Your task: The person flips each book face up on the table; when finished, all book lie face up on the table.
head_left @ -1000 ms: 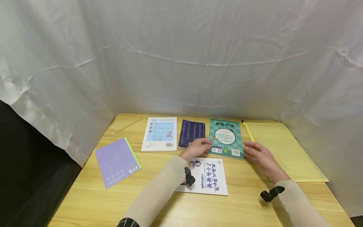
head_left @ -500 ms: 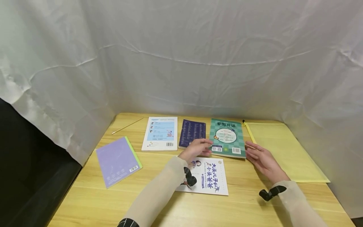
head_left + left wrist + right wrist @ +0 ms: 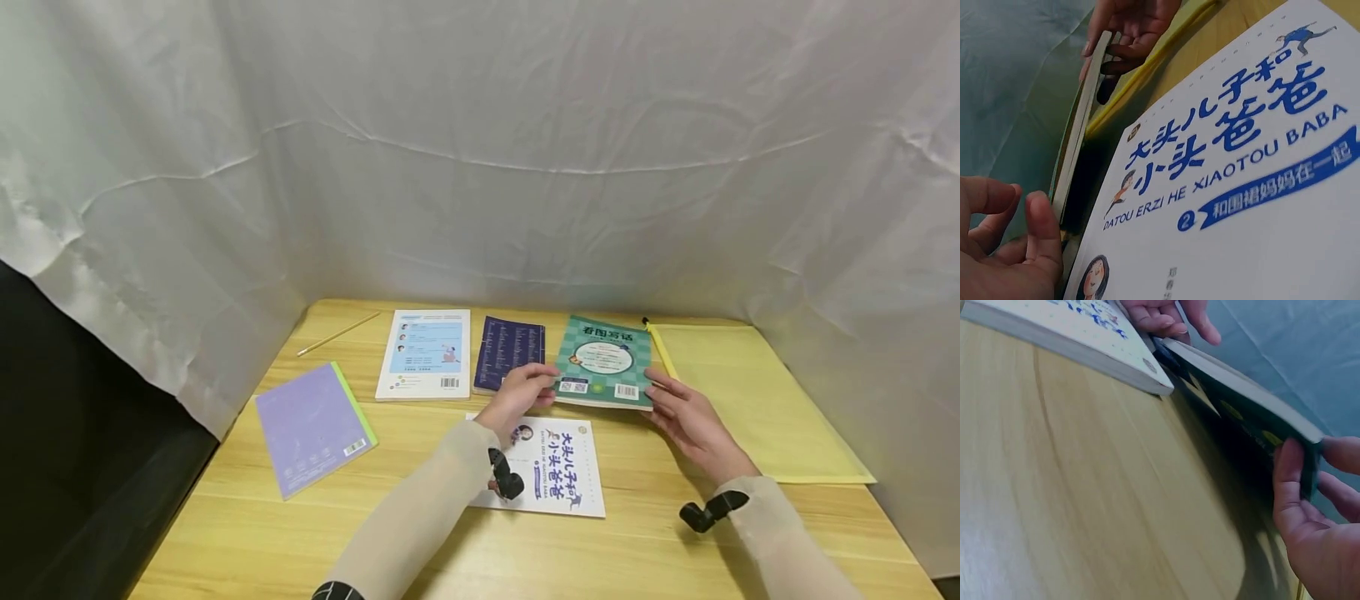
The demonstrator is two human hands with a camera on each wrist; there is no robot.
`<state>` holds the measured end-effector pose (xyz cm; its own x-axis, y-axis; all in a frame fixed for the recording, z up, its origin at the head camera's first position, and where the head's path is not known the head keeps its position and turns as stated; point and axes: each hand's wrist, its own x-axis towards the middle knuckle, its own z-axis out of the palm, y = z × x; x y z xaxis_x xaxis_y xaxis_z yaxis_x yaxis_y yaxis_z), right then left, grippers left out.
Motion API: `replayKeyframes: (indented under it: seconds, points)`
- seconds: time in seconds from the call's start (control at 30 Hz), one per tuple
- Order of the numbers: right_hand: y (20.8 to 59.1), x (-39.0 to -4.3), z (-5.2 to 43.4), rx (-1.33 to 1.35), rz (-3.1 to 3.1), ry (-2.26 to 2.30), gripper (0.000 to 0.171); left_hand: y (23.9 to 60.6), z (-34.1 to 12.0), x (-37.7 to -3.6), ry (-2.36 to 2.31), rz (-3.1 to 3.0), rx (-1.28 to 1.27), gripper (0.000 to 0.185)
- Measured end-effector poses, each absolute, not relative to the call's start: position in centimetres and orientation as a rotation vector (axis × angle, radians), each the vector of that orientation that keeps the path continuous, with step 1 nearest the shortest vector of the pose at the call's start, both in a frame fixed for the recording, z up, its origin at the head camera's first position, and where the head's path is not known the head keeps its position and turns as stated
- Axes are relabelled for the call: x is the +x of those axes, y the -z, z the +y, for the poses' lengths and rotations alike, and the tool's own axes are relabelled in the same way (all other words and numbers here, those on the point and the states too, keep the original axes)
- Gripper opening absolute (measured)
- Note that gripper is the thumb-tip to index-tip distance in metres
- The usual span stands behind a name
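A green checked book is tilted, its near edge raised off the wooden table. My right hand pinches its right edge; the right wrist view shows fingers on both faces of the green book. At the opposite edge my left hand holds the near left corner, fingertips right at the rim. In the left wrist view the left hand has its thumb against the end of the book's page block. Below lies a white picture book, partly hidden by the left forearm.
A navy book lies beside the left hand, with a white and blue book farther left. A purple notebook and a pencil are on the far left. A yellow zip pouch lies at the right.
The green book has tilted, its near edge rising and shifting slightly right. My right hand has tightened on its right edge; the left fingers have stayed at its left edge.
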<state>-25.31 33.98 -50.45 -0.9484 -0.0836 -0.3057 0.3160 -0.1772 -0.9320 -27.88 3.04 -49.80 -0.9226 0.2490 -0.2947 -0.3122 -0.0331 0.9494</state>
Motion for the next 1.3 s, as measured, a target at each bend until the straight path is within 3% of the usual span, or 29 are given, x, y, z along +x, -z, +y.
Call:
replayKeyframes:
  seconds: [0.23,0.43,1.0,1.3]
  points:
    - [49.7,-24.9,34.1,0.253,1.634,2.394,0.058,50.1,3.3,-28.0,-2.058,1.909,-0.028,0.025]
    - [50.0,-24.7,34.2,0.229,1.579,2.422,0.051,50.4,3.5,-27.9,-2.266,1.603,-0.015,0.035]
    - [51.5,-24.4,34.0,0.047,1.853,2.157,0.088,51.3,3.0,-27.5,-2.332,1.374,0.029,0.049]
    - [51.7,-24.2,34.0,0.180,1.756,2.327,0.069,51.2,1.9,-27.1,-2.293,1.468,0.092,0.044]
